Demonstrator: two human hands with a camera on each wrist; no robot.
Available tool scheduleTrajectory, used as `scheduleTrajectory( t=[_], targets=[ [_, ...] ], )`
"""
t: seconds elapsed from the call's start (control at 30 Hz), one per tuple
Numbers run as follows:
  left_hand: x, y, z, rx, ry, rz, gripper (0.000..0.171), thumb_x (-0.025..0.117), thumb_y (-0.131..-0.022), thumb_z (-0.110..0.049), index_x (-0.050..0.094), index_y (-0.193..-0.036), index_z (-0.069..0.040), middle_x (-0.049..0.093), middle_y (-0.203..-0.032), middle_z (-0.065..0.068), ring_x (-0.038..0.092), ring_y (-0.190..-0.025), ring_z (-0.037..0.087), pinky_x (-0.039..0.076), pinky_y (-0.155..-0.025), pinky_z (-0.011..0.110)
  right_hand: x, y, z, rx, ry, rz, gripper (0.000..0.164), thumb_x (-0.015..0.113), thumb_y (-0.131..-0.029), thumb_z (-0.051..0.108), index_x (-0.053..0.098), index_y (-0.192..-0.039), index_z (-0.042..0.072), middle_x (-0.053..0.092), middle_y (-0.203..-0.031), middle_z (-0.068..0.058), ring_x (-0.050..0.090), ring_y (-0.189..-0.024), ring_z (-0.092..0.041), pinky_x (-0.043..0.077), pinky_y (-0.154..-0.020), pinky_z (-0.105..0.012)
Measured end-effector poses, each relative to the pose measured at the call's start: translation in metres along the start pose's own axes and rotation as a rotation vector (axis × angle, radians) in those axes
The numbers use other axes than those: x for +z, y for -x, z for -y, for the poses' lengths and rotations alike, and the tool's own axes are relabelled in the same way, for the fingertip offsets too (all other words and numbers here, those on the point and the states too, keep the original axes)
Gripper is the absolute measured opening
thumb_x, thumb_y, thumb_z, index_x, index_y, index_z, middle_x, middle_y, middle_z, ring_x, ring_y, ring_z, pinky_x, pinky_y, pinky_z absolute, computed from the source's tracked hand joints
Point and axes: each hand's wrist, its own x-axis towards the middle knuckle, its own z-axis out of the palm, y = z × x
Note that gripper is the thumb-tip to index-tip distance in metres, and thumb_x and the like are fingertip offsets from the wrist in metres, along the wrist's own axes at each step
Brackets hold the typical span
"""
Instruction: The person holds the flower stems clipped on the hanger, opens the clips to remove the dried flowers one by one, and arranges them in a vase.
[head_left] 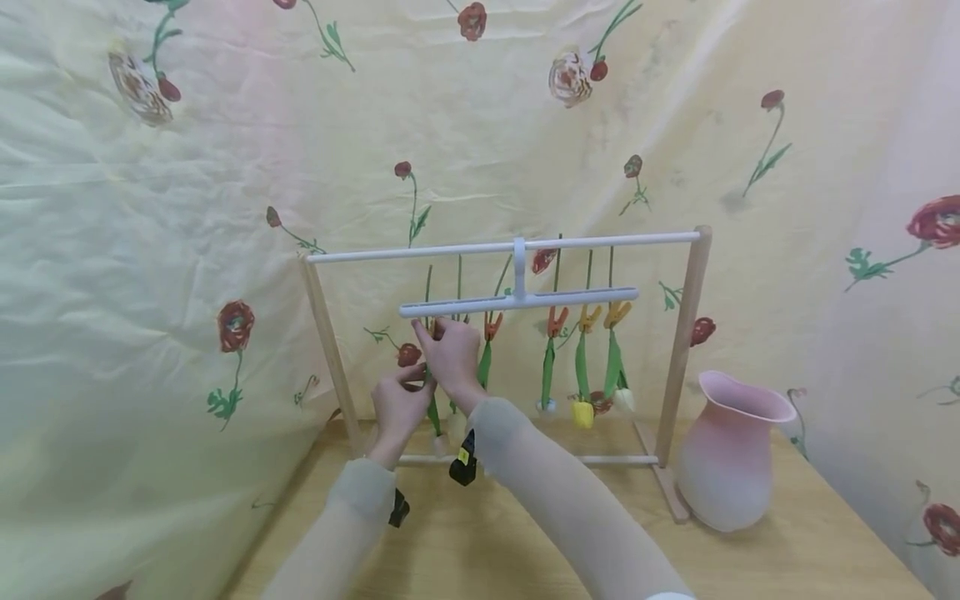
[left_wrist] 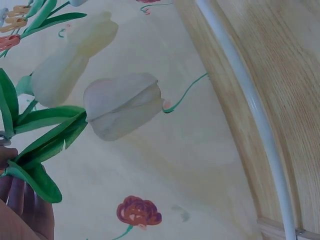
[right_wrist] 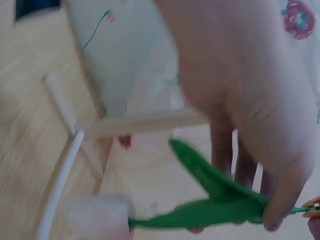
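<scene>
A pinkish vase (head_left: 726,471) stands on a wooden table (head_left: 813,546) before flower-printed cloth (head_left: 480,117).

You are gripping a smooth-leaved tulip (left_wrist: 102,112). Above your grip, smooth plastic is forming the hanger (head_left: 520,298); below, grained wood, the table (head_left: 465,550).

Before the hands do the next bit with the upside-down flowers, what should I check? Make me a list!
1. White bar-shaped hanger hooked on the round white rod: ok.
2. Left hand pinching the pale tulip with green leaves: ok.
3. Right hand at that tulip's orange clip: ok.
4. Clip squeezed open: cannot tell, mostly hidden.
5. Tulip head clear of its neighbour: cannot tell, they overlap in view.
6. Pink-and-white, wide-mouthed vase standing upright: ok.
</scene>
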Motion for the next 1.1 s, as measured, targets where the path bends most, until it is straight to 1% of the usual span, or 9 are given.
scheduleTrajectory(
  t=[0.13, 0.27, 0.43, 0.5, 0.57, 0.67, 0.87, 1.0, 1.1],
  targets=[
    [-0.002, 0.002, -0.002, 0.036, 0.006, -0.014, 0.022, 0.081, -0.091, -0.014, 0.082, -0.111, -0.004, 0.082, -0.100, 0.018, 0.080, -0.078, 0.032, 0.066, -0.064, 0.036, 0.000, 0.001, 0.007, 0.015, -0.036, 0.007, 0.046, 0.069, -0.105, 0.032, 0.063, -0.067, 0.007, 0.053, -0.052, 0.000, 0.035, -0.041, -0.005, 0.023, -0.040, -0.017],
    [-0.008, 0.008, 0.004, 0.042, 0.024, 0.004, 0.020, 0.081, -0.092, -0.012, 0.082, -0.110, -0.004, 0.082, -0.101, 0.018, 0.080, -0.079, 0.033, 0.066, -0.066, 0.036, 0.000, 0.000, 0.011, -0.006, -0.050, 0.017, 0.047, 0.064, -0.108, 0.030, 0.065, -0.067, 0.006, 0.053, -0.052, -0.001, 0.036, -0.041, -0.005, 0.024, -0.041, -0.016],
    [-0.027, 0.028, 0.020, 0.009, -0.016, 0.023, 0.021, 0.081, -0.091, -0.010, 0.081, -0.110, -0.003, 0.082, -0.103, 0.017, 0.079, -0.076, 0.028, 0.064, -0.061, 0.028, -0.001, -0.001, 0.016, -0.036, -0.044, 0.029, 0.046, 0.063, -0.109, 0.029, 0.068, -0.070, 0.006, 0.054, -0.053, -0.002, 0.036, -0.041, -0.005, 0.025, -0.041, -0.016],
    [-0.035, 0.037, 0.026, 0.003, -0.060, 0.020, 0.021, 0.082, -0.090, -0.011, 0.081, -0.109, -0.004, 0.083, -0.102, 0.016, 0.079, -0.075, 0.026, 0.062, -0.060, 0.025, -0.001, -0.001, 0.017, -0.034, -0.054, 0.034, 0.043, 0.063, -0.109, 0.029, 0.071, -0.073, 0.006, 0.055, -0.053, -0.001, 0.038, -0.041, -0.005, 0.026, -0.040, -0.016],
    [-0.044, 0.047, 0.032, 0.014, -0.088, 0.033, 0.021, 0.083, -0.089, -0.010, 0.081, -0.109, -0.003, 0.082, -0.102, 0.017, 0.078, -0.074, 0.025, 0.062, -0.060, 0.024, -0.001, -0.001, 0.018, -0.021, -0.073, 0.038, 0.042, 0.064, -0.108, 0.028, 0.071, -0.074, 0.006, 0.056, -0.054, -0.001, 0.039, -0.041, -0.005, 0.027, -0.040, -0.016],
    [-0.058, 0.065, 0.039, 0.007, -0.142, 0.083, 0.021, 0.084, -0.088, -0.011, 0.081, -0.108, -0.005, 0.083, -0.103, 0.014, 0.076, -0.073, 0.019, 0.060, -0.059, 0.022, -0.002, 0.001, 0.019, 0.008, -0.091, 0.049, 0.042, 0.064, -0.108, 0.028, 0.070, -0.073, 0.006, 0.055, -0.054, 0.000, 0.040, -0.042, -0.006, 0.027, -0.040, -0.016],
    [-0.079, 0.109, 0.047, -0.035, -0.206, 0.236, 0.019, 0.083, -0.085, -0.005, 0.081, -0.104, -0.008, 0.082, -0.095, 0.006, 0.066, -0.065, 0.007, 0.055, -0.053, 0.019, -0.003, 0.004, 0.020, 0.038, -0.125, 0.079, 0.039, 0.064, -0.108, 0.027, 0.073, -0.078, 0.005, 0.055, -0.056, 0.001, 0.040, -0.042, -0.006, 0.028, -0.041, -0.017],
    [-0.083, 0.134, 0.046, 0.031, -0.250, 0.365, 0.018, 0.085, -0.083, -0.004, 0.082, -0.099, -0.011, 0.080, -0.090, -0.001, 0.062, -0.062, 0.000, 0.053, -0.051, 0.017, -0.003, 0.004, 0.019, 0.029, -0.113, 0.070, 0.037, 0.065, -0.108, 0.026, 0.076, -0.081, 0.003, 0.056, -0.057, -0.001, 0.040, -0.043, -0.006, 0.027, -0.041, -0.017],
    [-0.081, 0.145, 0.042, 0.125, -0.275, 0.463, 0.018, 0.085, -0.083, -0.006, 0.081, -0.098, -0.014, 0.080, -0.090, -0.003, 0.060, -0.064, -0.006, 0.052, -0.053, 0.016, -0.004, 0.005, 0.018, 0.032, -0.103, 0.064, 0.035, 0.065, -0.108, 0.026, 0.077, -0.084, 0.003, 0.058, -0.058, -0.001, 0.040, -0.044, -0.005, 0.028, -0.041, -0.016]
  ],
)
